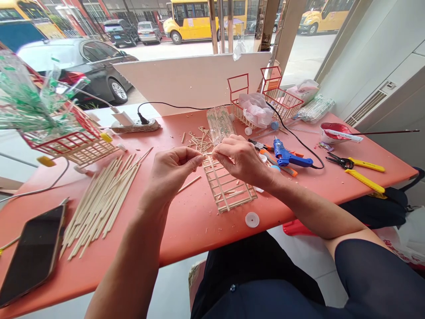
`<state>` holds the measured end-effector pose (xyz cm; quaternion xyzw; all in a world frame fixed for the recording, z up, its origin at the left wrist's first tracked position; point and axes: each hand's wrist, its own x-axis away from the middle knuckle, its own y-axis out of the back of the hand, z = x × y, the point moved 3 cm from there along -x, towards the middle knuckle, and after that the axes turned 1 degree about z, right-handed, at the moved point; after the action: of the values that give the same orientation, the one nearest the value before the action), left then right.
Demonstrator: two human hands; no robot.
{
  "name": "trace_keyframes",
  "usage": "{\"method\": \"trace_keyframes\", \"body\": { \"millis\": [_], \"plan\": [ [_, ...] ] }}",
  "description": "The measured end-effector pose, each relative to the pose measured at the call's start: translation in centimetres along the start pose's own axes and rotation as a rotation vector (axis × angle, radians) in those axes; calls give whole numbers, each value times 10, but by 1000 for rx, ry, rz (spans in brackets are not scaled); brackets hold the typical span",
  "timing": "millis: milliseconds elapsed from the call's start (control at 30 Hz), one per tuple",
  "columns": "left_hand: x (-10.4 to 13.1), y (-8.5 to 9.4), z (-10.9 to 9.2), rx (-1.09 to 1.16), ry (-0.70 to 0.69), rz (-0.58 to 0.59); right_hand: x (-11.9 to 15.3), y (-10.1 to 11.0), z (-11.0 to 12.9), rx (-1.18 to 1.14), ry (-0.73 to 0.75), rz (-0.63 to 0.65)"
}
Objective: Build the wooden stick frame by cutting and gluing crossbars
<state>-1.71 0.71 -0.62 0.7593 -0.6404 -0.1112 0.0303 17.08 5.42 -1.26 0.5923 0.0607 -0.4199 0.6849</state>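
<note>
A short thin wooden stick (207, 153) spans the gap between my two hands above the table. My left hand (175, 170) pinches its left end between thumb and forefinger. At the other end, the fingers of my right hand (242, 160) are closed on the same stick. Just below them lies a ladder-like frame of wooden sticks (226, 182), flat on the orange table (186, 221). Small cut pieces of stick (201, 139) are heaped behind my hands. The fingertips of my right hand are partly hidden.
Long sticks (102, 199) and a phone (35, 250) lie left. Right are a blue glue gun (290, 155), yellow-handled pliers (360, 170) and a red cup (335, 133). Stick carts (79, 133) (283, 101) stand at both sides. A white disc (252, 219) is near the front edge.
</note>
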Motion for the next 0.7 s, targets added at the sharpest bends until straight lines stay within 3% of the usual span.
{"method": "trace_keyframes", "body": {
  "millis": [700],
  "plan": [
    [1,-1,-1,-19,-13,0,-1,-1,0,3,4,15]
  ]
}}
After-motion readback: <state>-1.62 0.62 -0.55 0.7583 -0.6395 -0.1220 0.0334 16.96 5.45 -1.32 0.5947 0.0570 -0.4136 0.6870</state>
